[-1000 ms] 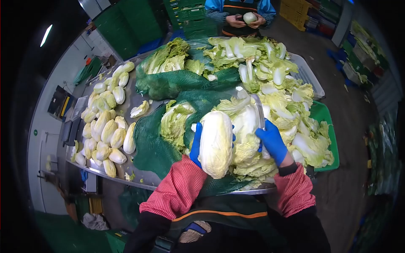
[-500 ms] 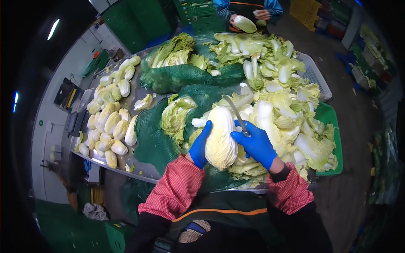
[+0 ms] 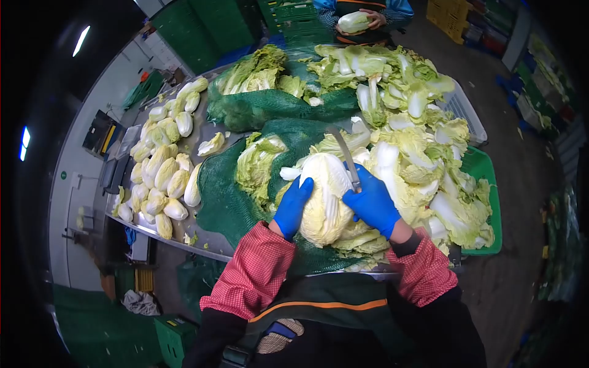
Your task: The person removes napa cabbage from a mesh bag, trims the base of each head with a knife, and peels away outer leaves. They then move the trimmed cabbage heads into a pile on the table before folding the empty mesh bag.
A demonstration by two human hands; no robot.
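A pale yellow-white Chinese cabbage (image 3: 325,199) is held upright above the table at the centre. My left hand (image 3: 294,207), in a blue glove, grips its left side. My right hand (image 3: 372,201), also gloved in blue, has a knife (image 3: 347,156) in its grasp, the blade pointing up and away. Its thumb and fingertips touch the cabbage's right side. Under and behind the cabbage lies a green mesh sack (image 3: 224,199) with a greener cabbage (image 3: 261,162) on it. Loose leaves (image 3: 392,165) are heaped close to my right hand.
Trimmed cabbages (image 3: 162,172) are piled on the metal table's (image 3: 211,242) left side. Another mesh sack (image 3: 264,109) lies further back. A green crate (image 3: 491,208) and a white crate (image 3: 463,113) stand at right. Across the table, a person (image 3: 362,18) holds a cabbage.
The cabbage has turned slightly between my hands, and a white rib now shows on its front. My right hand has shifted slightly up. Across the table, the person's hands have closed round their cabbage.
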